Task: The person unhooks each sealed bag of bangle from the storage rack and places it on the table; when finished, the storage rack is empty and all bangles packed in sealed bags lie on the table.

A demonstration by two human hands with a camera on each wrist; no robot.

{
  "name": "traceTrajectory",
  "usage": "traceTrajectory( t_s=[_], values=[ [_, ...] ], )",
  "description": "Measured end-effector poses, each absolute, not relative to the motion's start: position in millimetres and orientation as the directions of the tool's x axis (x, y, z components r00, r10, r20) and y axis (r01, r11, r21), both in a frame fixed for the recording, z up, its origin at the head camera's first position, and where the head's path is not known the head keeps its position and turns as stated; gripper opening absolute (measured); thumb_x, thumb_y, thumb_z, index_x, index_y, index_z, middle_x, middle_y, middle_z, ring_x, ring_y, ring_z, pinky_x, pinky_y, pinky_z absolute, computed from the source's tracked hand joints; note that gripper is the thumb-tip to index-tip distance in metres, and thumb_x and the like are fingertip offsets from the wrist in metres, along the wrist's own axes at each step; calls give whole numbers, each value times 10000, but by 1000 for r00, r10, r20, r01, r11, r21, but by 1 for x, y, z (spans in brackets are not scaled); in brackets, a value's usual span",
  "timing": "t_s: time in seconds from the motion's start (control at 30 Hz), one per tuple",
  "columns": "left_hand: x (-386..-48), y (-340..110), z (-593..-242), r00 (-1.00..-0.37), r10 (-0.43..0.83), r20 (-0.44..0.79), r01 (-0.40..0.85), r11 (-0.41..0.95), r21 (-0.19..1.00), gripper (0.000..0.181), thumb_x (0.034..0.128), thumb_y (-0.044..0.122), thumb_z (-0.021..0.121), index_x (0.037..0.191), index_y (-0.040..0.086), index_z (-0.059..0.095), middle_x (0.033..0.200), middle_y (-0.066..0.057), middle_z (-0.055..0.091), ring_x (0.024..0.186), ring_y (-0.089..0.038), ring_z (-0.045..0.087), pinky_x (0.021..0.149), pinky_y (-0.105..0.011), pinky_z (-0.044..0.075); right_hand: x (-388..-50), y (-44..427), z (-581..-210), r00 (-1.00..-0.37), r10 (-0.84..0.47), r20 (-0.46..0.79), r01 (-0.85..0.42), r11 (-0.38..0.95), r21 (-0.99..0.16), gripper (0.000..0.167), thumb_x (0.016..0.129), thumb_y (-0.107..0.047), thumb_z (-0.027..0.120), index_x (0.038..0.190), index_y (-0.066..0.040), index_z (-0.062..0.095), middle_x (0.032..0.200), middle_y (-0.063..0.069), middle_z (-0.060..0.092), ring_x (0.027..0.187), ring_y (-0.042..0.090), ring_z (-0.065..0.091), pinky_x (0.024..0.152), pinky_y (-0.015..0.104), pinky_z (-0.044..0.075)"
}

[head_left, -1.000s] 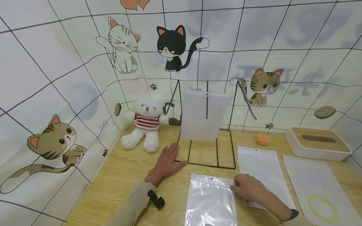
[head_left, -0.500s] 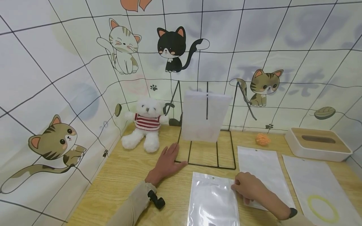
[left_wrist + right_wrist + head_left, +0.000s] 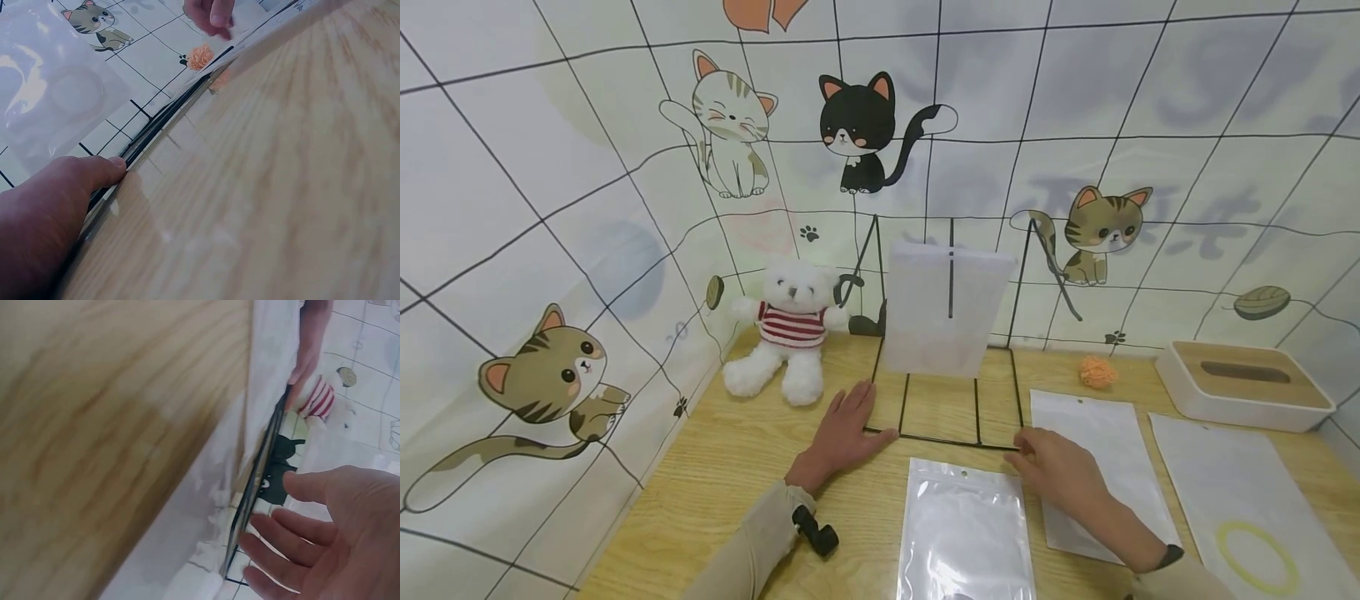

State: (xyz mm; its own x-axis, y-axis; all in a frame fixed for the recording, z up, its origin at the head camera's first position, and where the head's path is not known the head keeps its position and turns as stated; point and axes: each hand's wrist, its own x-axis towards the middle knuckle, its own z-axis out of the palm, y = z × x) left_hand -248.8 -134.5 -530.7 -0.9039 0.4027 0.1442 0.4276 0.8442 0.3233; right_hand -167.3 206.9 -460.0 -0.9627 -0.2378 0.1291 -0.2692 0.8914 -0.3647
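Note:
A black wire rack (image 3: 940, 439) stands on the table, with a translucent bag (image 3: 925, 325) hanging from its middle prong. At the rack's front left corner the left hand (image 3: 842, 433) lies flat, fingers extended, its thumb by the front wire. The right hand (image 3: 1063, 471) is at the front right corner; in the right wrist view this hand (image 3: 331, 537) has relaxed, slightly bent fingers and a separate thumb, gripping nothing visible. Between the hands, nearer the camera, lies a shiny clear bag (image 3: 966, 533). Contact of the right fingertips with the wire is unclear.
A white teddy bear (image 3: 792, 325) sits left of the rack. To the right are a pale bag (image 3: 1097, 433), another bag (image 3: 1217, 467) with a yellow ring (image 3: 1255, 554), an orange ball (image 3: 1097, 371) and a tissue box (image 3: 1243, 387). A cat-patterned cloth hangs behind.
The right hand has left the upper right corner of the clear bag and moved forward to the rack's front right corner. That bag shifted slightly right earlier. The left hand stays put.

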Motion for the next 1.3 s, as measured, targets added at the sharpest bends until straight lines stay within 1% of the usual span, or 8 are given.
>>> traceTrajectory(
  t_s=[0.1,0.17,0.2,0.27,0.33,0.63,0.9,1.3],
  values=[
    [-249,-135,-531,-902,405,151,432,842,324,957,941,683,461,1581,14,220,1658,-106,230,1543,-238,210,1258,-492,135,-174,209,-467,-935,-278,219,-336,892,-302,450,898,-311,742,1138,61,660,1102,217,692,956,353,683,789,471,576],
    [-250,-135,-531,-901,406,154,434,841,324,955,941,680,465,1580,12,226,1656,-107,234,1542,-242,214,1256,-495,138,-179,211,-473,-930,-296,218,-347,902,-258,614,918,-366,714,1263,123,579,1265,309,608,1169,460,592,969,570,497],
    [-250,-135,-531,-901,406,152,433,841,324,957,940,683,464,1580,14,224,1657,-105,232,1542,-240,212,1256,-495,137,-181,211,-475,-931,-301,208,-347,907,-239,683,926,-398,697,1310,143,535,1331,337,558,1247,489,534,1024,602,450],
    [-250,-135,-532,-903,405,143,430,845,318,961,939,692,456,1584,22,216,1661,-96,223,1545,-232,205,1258,-489,134,-184,213,-479,-938,-300,173,-334,916,-223,790,947,-459,648,1389,164,447,1436,366,453,1365,518,403,1100,650,347],
    [-251,-135,-532,-905,405,130,425,849,315,965,939,700,447,1588,30,203,1665,-87,211,1548,-222,194,1260,-483,128,-187,213,-482,-945,-298,138,-322,921,-220,848,967,-505,595,1436,170,383,1499,371,370,1428,526,301,1141,669,271],
    [-249,-134,-529,-904,412,116,427,844,326,962,942,698,446,1591,33,194,1666,-94,205,1549,-230,188,1260,-488,122,-193,216,-486,-957,-286,48,-289,923,-255,870,988,-511,551,1434,208,347,1514,398,311,1434,552,253,1160,669,234],
    [-248,-135,-528,-906,405,120,422,851,314,962,944,694,446,1588,25,198,1665,-98,209,1548,-233,190,1259,-490,129,-196,215,-484,-950,-309,51,-311,910,-274,849,976,-494,584,1418,201,380,1495,397,345,1422,549,284,1145,667,268],
    [-249,-135,-528,-903,410,126,429,850,306,965,946,705,428,1588,21,196,1664,-100,210,1547,-233,193,1257,-492,137,-198,215,-483,-944,-330,24,-320,892,-319,836,985,-469,581,1429,204,363,1512,396,318,1443,540,246,1162,664,230]
  ],
)
